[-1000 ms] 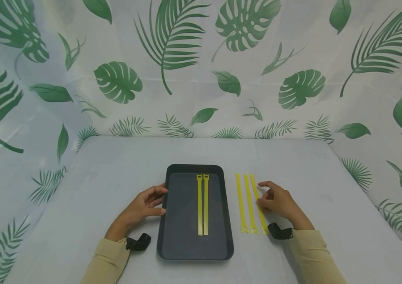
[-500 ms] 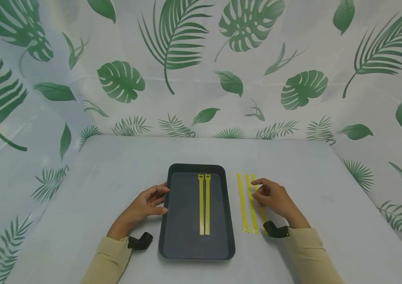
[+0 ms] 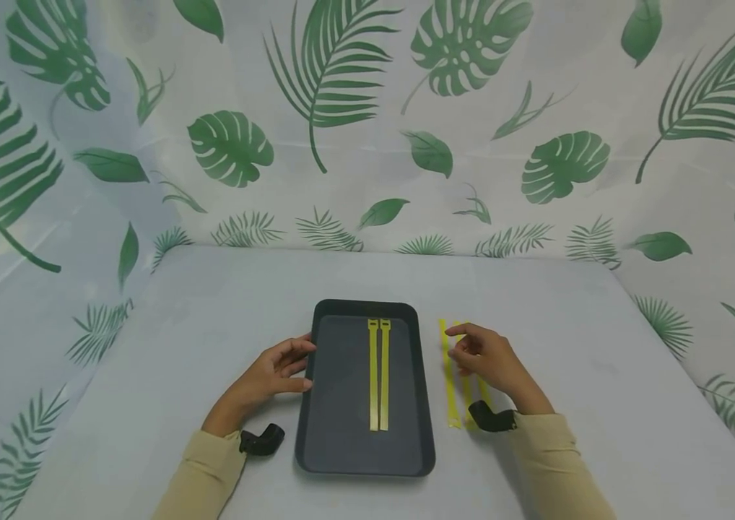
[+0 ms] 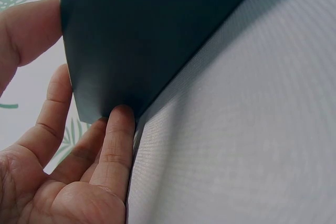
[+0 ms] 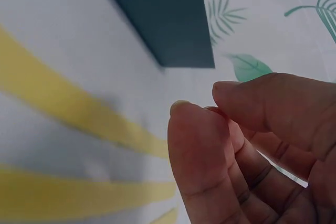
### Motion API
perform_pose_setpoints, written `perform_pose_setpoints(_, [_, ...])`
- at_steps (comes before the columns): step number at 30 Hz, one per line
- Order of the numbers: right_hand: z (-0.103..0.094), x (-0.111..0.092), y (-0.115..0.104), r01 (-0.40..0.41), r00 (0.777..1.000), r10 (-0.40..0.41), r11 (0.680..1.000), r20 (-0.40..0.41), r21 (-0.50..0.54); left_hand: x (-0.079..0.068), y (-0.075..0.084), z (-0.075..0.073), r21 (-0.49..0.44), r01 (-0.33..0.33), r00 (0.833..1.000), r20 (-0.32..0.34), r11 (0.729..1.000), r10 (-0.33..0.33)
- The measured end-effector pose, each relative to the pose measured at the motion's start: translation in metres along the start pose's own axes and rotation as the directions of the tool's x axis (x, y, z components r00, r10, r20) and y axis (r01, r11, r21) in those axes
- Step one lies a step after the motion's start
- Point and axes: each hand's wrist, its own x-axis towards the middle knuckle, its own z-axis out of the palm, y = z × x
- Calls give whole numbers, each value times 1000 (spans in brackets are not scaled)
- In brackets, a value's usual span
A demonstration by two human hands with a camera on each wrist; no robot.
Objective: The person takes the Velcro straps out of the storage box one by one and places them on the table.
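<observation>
My left hand [image 3: 270, 372] rests its fingertips against the left side of a dark grey tray [image 3: 338, 404]. In the left wrist view those fingers [image 4: 119, 150] touch the tray's outer wall [image 4: 147, 30]. Two yellow cable-tie straps [image 3: 373, 383] with slotted heads lie side by side in the tray, heads at the far end. To the tray's right, three more yellow straps [image 3: 449, 383] lie on the table, heads nearer me. Over them hovers my right hand [image 3: 487, 357], fingers loosely bent, nothing between thumb and index finger. It covers parts of the middle and right straps.
A pale cloth covers the table [image 3: 244, 289]. Behind and at both sides stands a white curtain [image 3: 354, 159] printed with green leaves. Black wrist cameras [image 3: 262, 439] sit at both cuffs.
My right hand has moved left, from beside the rightmost strap to over the straps, close to the leftmost. The left hand keeps its place on the tray. The head view has shifted slightly.
</observation>
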Motion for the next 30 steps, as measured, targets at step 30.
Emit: perform_pose_setpoints(30, [27,21,-33,79,995,-79,997,56,3,0,2,1,4,21,1000,-14,1000,-21])
